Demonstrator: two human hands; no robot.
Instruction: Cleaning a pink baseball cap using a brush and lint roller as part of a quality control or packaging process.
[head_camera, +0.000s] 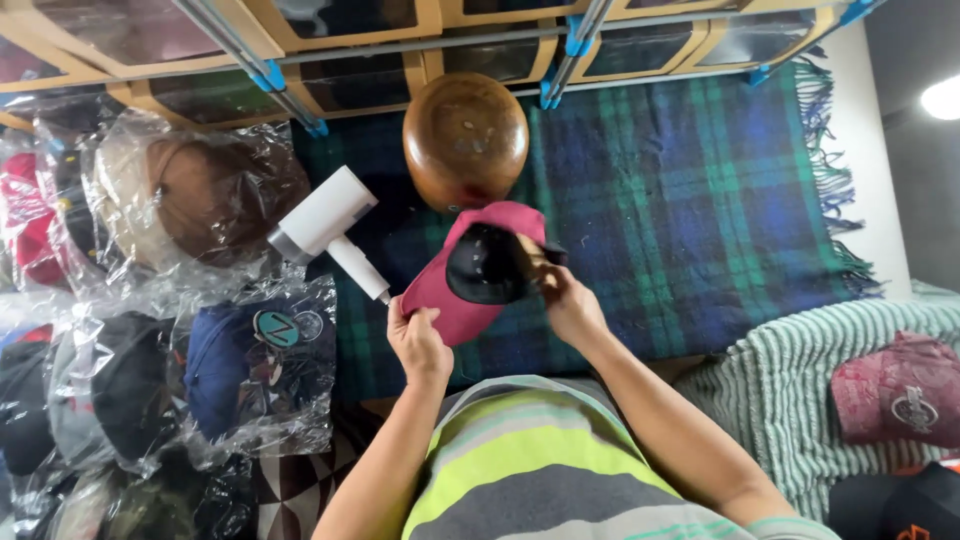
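Plaid blanket (700, 200) underneath; our left hand (418, 342) pinches the maroon cap (470, 300), right hand (570, 305) grips its back; a loose pinch could drop it.

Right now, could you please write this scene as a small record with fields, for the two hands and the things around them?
left hand: grips the brim of the pink cap
right hand: holds the cap's other side, by its dark inside
cap state: turned over, lining facing up
surface: green and blue plaid blanket
behind the cap: rounded wooden block
left of the cap: white handheld appliance, lying apart from it
far left: caps in clear plastic bags
right: red cap on a striped cloth
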